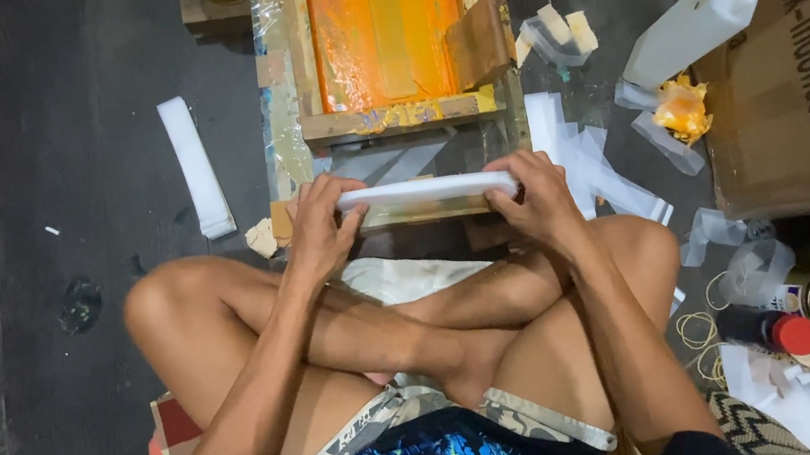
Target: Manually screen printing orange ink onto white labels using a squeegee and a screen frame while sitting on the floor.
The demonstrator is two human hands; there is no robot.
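I sit cross-legged on a dark floor. Both hands hold a long white stack of plastic strips (426, 190) level in front of my knees. My left hand (320, 228) grips its left end and my right hand (537, 198) grips its right end. Just beyond the stack stands a wooden screen-printing frame (398, 116) whose mesh is covered in orange ink (379, 29). A brown squeegee (478, 44) leans inside the frame at its right side.
Another white strip bundle (196, 167) lies on the floor at the left. To the right are loose white strips (600, 177), a white plastic bottle (699, 16), an orange-stained rag (682, 110), a cardboard box (794, 106), tins and a red-capped bottle (772, 329).
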